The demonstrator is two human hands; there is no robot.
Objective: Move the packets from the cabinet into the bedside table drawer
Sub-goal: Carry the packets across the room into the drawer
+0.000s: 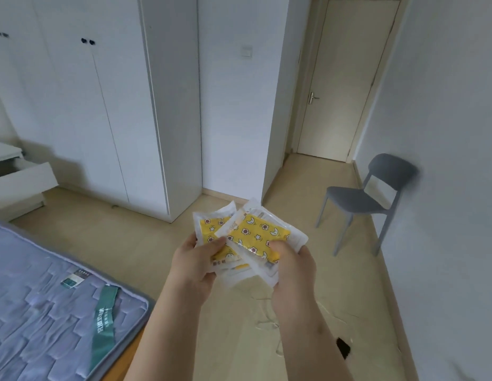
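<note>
Landmark: the packets (250, 237), held up in front of the person over the floor, in the middle of the view.
Left hand (196, 261): just below and left of the packets; fingers curled closed on the left packet, thumb (214, 243) pressed flat on its face.
Right hand (291, 266): just below and right of the packets; fingers wrapped around the right packet's lower edge, thumb on top.
Packets' look: flat, clear-and-white plastic sleeves with bright yellow inserts printed with stars, moons and flowers; fanned and overlapping, the right one lying over the left; how many there are beneath cannot be told.
Mattress (47, 312): below and left of the packets; quilted lavender fabric with a grey piped edge and a green sash, its corner near the left forearm.
Floor (308, 312): pale beige and smooth, open beneath and beyond the packets towards the door.
Chair (368, 199): right of the packets; grey moulded plastic, against the wall.
Bedside table drawer (22, 180): far left of the packets; white, pulled open.
Cabinet (102, 105): beyond the packets to the left; tall, white, flat doors shut, small dark knobs.
Door (346, 78): beyond the packets to the right; cream, closed, metal lever handle.
</note>
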